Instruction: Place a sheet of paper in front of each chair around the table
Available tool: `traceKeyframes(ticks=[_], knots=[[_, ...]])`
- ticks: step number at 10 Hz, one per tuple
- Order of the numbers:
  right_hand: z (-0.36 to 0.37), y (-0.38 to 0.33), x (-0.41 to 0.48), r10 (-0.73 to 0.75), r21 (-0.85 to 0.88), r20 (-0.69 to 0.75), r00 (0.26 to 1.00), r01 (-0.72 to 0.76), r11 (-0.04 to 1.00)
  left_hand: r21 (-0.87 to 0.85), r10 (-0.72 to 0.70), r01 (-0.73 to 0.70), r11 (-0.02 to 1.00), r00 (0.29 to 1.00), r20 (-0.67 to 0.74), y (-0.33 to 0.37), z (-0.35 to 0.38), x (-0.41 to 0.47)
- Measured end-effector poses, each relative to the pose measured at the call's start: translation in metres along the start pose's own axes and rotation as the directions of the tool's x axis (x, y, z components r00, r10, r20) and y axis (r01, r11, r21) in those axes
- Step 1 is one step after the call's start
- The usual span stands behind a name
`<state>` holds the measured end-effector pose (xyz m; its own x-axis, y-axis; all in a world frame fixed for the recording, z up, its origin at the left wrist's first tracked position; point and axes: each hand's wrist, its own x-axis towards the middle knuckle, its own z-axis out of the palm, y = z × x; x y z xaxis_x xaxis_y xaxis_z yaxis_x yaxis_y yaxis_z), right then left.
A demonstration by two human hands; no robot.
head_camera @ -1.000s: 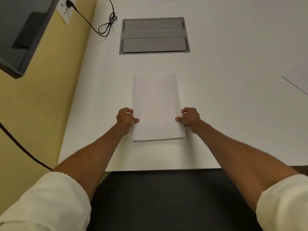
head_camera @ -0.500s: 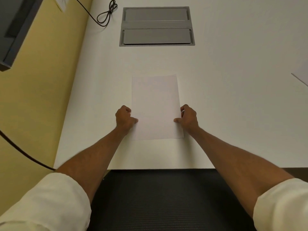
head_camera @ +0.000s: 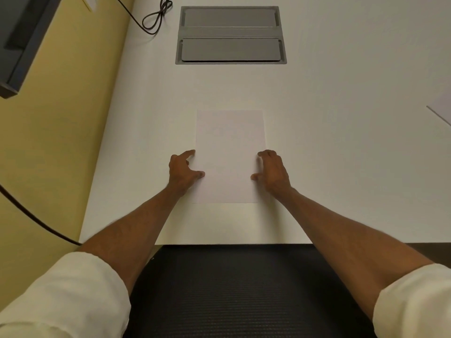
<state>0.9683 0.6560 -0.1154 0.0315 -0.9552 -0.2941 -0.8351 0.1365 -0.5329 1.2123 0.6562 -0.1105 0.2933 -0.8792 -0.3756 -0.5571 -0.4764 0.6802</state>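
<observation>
A white sheet of paper lies flat on the white table, straight ahead of a black mesh chair back at the near edge. My left hand rests at the sheet's left edge with fingers spread, thumb and forefinger touching the paper. My right hand mirrors it at the right edge, fingers apart and tips on the sheet. Neither hand grips it. A second sheet shows partly at the right border.
A grey recessed cable box with two lids sits in the table beyond the sheet. A black cable loops at the far left corner. A yellow wall and a dark screen are to the left.
The sheet has gone from slightly lifted and curved to lying flat on the table. Both hands have let go of its edges and spread their fingers.
</observation>
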Motion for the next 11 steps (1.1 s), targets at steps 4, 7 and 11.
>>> traceKeyframes(ticks=[4, 7, 11], knots=[[0.008, 0.000, 0.007, -0.035, -0.067, 0.048, 0.998, 0.038, 0.997, 0.068, 0.043, -0.045, 0.997, 0.999, 0.028, -0.007, 0.001, 0.006], [0.002, -0.005, -0.004, -0.032, 0.031, -0.002, 0.999, 0.032, 0.999, -0.002, 0.030, -0.030, 1.000, 0.999, 0.026, -0.012, -0.006, 0.005], [-0.052, -0.019, -0.024, -0.038, -0.144, -0.119, 0.992, 0.021, 0.989, 0.316, 0.196, -0.178, 0.932, 0.980, -0.027, 0.043, -0.030, -0.018]])
